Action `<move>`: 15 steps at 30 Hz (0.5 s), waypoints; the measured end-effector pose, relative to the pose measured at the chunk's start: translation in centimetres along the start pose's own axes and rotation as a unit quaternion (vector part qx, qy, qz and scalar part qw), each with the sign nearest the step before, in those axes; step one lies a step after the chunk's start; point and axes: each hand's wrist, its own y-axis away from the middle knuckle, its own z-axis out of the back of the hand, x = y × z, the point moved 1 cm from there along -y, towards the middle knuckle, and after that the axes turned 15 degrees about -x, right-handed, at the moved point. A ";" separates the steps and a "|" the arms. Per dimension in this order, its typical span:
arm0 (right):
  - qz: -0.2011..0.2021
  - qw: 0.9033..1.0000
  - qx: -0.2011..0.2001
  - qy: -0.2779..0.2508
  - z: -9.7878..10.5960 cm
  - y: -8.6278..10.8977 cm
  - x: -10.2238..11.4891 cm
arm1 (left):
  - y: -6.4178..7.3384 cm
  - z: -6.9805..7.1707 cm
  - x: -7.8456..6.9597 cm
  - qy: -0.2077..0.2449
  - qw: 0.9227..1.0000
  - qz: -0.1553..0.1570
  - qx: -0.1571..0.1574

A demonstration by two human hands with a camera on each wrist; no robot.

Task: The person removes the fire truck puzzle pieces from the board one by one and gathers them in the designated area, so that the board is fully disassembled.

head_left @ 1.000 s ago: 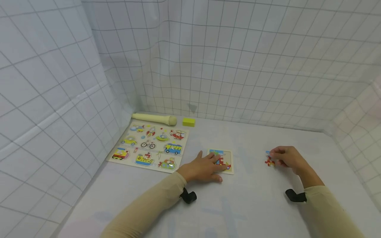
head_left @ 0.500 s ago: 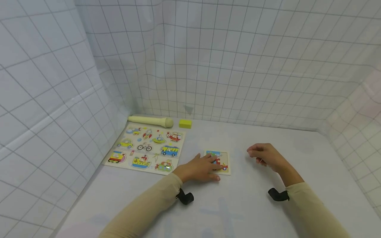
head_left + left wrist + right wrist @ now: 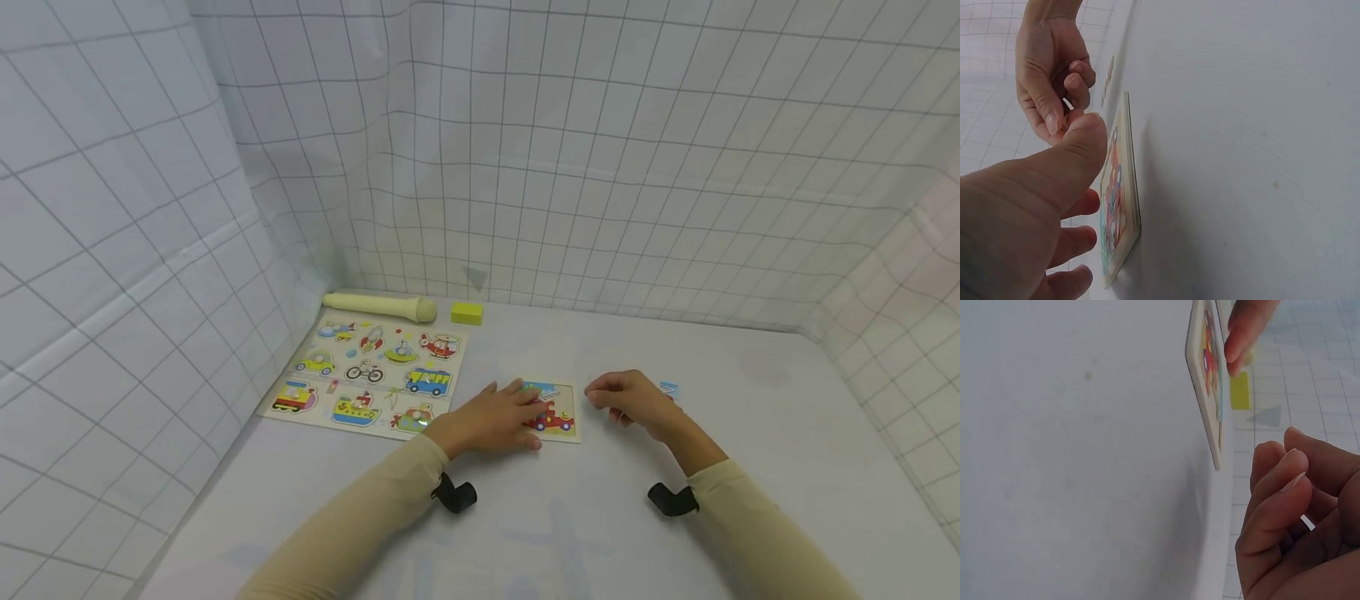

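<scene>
In the head view my left hand (image 3: 495, 418) lies with spread fingers over the left part of a small wooden fire truck puzzle (image 3: 568, 417). Low across the tabletop, the left wrist view shows that puzzle (image 3: 1116, 206) edge-on beside the left fingers. My right hand (image 3: 626, 398) is just off the puzzle's right edge, its fingers curled and fingertips close together. From the right wrist view, no object shows clearly in the right hand (image 3: 1304, 519); whether a small piece is pinched there I cannot tell. A loose blue puzzle piece (image 3: 670, 387) lies behind the right wrist, partly hidden.
A larger vehicle peg puzzle (image 3: 360, 379) lies to the left. Behind it are a cream toy microphone (image 3: 378, 306) and a yellow block (image 3: 467, 313). Gridded white curtains (image 3: 570, 150) enclose the white table (image 3: 600, 533) at the back and sides.
From the loose pieces on the right, my right hand has moved left to the small puzzle's edge. My left hand has slid slightly left, uncovering more of the red truck.
</scene>
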 end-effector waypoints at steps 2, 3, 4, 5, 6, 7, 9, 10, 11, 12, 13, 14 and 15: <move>0.004 1.000 0.014 -0.005 -0.7 0.0 -0.1 | 0.1 0.0 0.0 -0.006 1.000 -0.001 0.005; 0.007 1.000 0.021 -0.004 -1.0 0.1 -0.1 | 0.1 0.0 -0.1 -0.008 1.000 -0.003 0.008; 0.010 1.000 0.028 -0.002 -1.4 0.1 -0.2 | 0.2 0.0 -0.1 -0.010 1.000 -0.006 0.010; 0.010 0.999 0.033 0.000 -1.6 0.2 -0.2 | 0.2 0.0 -0.2 -0.010 1.000 -0.011 0.013; 0.012 0.999 0.037 0.003 -1.9 0.2 -0.2 | 0.3 0.0 -0.3 -0.012 1.000 -0.016 0.017; 0.013 0.999 0.039 0.008 -2.1 0.3 -0.2 | 0.3 0.1 -0.4 -0.013 0.999 -0.022 0.020; 0.011 0.999 0.039 0.023 -2.4 0.3 -0.3 | 0.4 0.2 -0.7 -0.013 0.999 -0.029 0.027; 0.012 0.999 0.037 0.033 -2.5 0.4 -0.3 | 0.4 0.2 -0.8 -0.015 0.999 -0.032 0.029; 0.010 0.999 0.034 0.039 -2.6 0.5 -0.2 | 0.4 0.2 -0.8 -0.016 0.999 -0.032 0.032; 0.014 0.998 0.032 0.049 -2.7 0.5 -0.2 | 0.5 0.2 -0.9 -0.019 0.999 -0.033 0.034; 0.017 0.998 0.028 0.059 -2.8 0.7 -0.2 | 0.5 0.2 -0.9 -0.020 0.999 -0.032 0.036; 0.022 0.997 0.025 0.071 -2.9 0.8 -0.1 | 0.5 0.1 -0.9 -0.021 0.999 -0.031 0.037; 0.027 0.996 0.021 0.081 -2.9 0.9 -0.1 | 0.6 0.0 -0.9 -0.022 0.999 -0.031 0.037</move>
